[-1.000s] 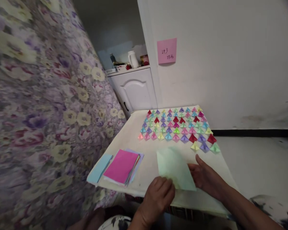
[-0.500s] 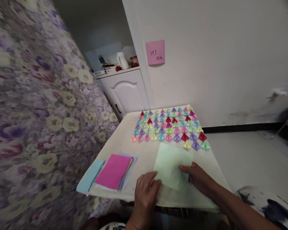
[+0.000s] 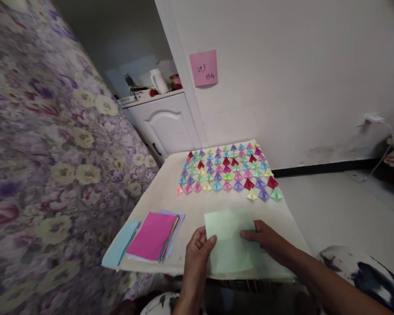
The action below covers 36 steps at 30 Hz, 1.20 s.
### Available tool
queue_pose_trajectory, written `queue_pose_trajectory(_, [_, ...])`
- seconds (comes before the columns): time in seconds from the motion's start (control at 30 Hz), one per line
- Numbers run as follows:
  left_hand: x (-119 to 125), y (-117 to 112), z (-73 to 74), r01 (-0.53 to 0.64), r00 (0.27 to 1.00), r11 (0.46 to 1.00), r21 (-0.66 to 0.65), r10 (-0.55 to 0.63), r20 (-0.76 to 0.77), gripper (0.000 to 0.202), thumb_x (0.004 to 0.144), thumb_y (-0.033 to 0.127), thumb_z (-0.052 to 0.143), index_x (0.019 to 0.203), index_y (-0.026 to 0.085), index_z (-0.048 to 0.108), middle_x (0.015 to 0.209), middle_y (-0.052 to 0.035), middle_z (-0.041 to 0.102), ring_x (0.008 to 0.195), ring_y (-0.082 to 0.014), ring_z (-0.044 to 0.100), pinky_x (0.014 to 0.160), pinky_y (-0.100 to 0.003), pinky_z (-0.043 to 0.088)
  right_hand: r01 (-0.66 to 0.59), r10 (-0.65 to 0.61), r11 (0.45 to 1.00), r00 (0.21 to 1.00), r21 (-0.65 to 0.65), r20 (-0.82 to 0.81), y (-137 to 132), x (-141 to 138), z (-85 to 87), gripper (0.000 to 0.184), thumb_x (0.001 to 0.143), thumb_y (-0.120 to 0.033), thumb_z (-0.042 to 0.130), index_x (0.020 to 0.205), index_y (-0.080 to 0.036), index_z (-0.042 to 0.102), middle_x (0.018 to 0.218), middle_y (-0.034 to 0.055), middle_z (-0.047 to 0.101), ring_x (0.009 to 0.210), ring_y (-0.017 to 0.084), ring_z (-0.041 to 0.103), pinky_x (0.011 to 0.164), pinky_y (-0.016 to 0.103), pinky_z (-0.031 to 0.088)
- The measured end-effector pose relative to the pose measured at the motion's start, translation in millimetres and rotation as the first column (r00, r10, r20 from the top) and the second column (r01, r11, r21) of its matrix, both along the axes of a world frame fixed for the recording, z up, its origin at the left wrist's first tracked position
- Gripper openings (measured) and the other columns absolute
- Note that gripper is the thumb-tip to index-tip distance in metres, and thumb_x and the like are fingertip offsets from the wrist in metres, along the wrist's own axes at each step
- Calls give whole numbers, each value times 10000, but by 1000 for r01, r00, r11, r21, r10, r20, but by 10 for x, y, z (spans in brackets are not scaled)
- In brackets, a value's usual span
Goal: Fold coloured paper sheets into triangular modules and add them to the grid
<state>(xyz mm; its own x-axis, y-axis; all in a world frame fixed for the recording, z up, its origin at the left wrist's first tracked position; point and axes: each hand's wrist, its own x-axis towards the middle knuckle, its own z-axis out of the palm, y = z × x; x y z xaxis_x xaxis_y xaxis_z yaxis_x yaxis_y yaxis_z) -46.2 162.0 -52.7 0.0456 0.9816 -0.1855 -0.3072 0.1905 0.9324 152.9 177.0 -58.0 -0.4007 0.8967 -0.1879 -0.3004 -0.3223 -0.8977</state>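
Observation:
A pale green sheet of paper (image 3: 230, 249) is held between my two hands above the near part of the table. My left hand (image 3: 198, 250) grips its left edge, thumb on top and fingers curled behind. My right hand (image 3: 265, 236) pinches the right side, its thumb lying on the face of the sheet. To the left rests a stack of coloured paper topped by a magenta sheet (image 3: 153, 236). Beside that stack, light blue paper (image 3: 121, 245) lies at the table's left corner. Beyond the green sheet stand rows of small folded paper pieces (image 3: 227, 176) in many colours.
The cream-covered table (image 3: 160, 188) meets a white wall with a pink note (image 3: 204, 68) stuck on it. A floral curtain (image 3: 85, 175) hangs at the left. Behind it is a white cabinet (image 3: 167, 124) with a white jug (image 3: 159, 82) on top.
My left hand has gone from resting at the sheet's lower left corner to gripping its left edge. The green sheet has turned squarer to me and come nearer. The view has shifted slightly.

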Motion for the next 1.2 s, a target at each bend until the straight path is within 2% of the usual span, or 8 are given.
queue_pose_trajectory(0.2, [28,38,-103,-180,983,984,11,181,-39,414,671,295,723,1026,186,540,665,29,649,543,-117,592,527,-212,449,86,-87,988,996,126,6,83,29,-70,415,656,-358,697,1019,-167,637,861,64,698,764,239,631,728,368,481])
queue_pose_trajectory(0.3, [48,17,-109,-287,953,956,54,291,-88,563,655,313,733,1149,180,498,573,76,559,493,-88,539,490,-180,410,170,-185,971,980,168,75,128,45,-147,519,673,-336,676,1159,-198,558,758,24,675,673,205,603,687,344,464])
queue_pose_trajectory(0.43, [91,-34,-72,-248,961,965,88,256,-105,738,676,322,709,1327,224,376,680,46,595,597,-109,584,569,-204,443,271,-343,920,906,284,248,144,73,-170,621,705,-316,640,1287,-214,450,503,-81,443,486,126,429,517,248,361])
queue_pose_trajectory(0.5, [98,-51,-75,-182,974,977,111,195,-116,713,657,294,723,1303,232,427,841,-7,642,739,-149,618,652,-238,466,270,-370,903,884,335,285,141,90,-153,609,734,-301,611,1310,-218,430,492,-95,334,468,106,349,485,228,299])
queue_pose_trajectory(0.6, [85,-56,-117,-100,964,988,114,125,-235,478,643,280,730,1098,191,609,954,-47,656,839,-191,608,703,-263,465,226,-342,901,896,371,283,132,110,-132,489,756,-304,586,1231,-206,526,528,-78,327,497,102,340,495,227,289])
queue_pose_trajectory(0.73, [72,-54,-155,-113,906,980,166,170,-387,301,685,262,695,973,192,645,856,-15,657,794,-177,582,692,-253,447,167,-307,908,889,384,339,104,114,-99,287,715,-282,621,982,-193,676,560,-53,392,541,110,391,528,231,329])
queue_pose_trajectory(1.0, [106,-89,-102,-184,810,932,314,325,-489,270,705,274,665,965,200,654,890,-29,649,856,-195,573,724,-263,435,184,-371,872,853,453,367,57,81,-4,240,686,-248,630,920,-221,680,759,3,622,663,161,517,666,288,444])
queue_pose_trajectory(1.2, [81,-84,-106,-122,740,870,477,400,-541,53,732,231,640,770,199,659,847,-18,571,867,-182,555,754,-275,429,151,-444,788,811,597,381,56,61,-41,146,737,-238,608,870,-225,669,829,32,622,758,191,558,707,318,449])
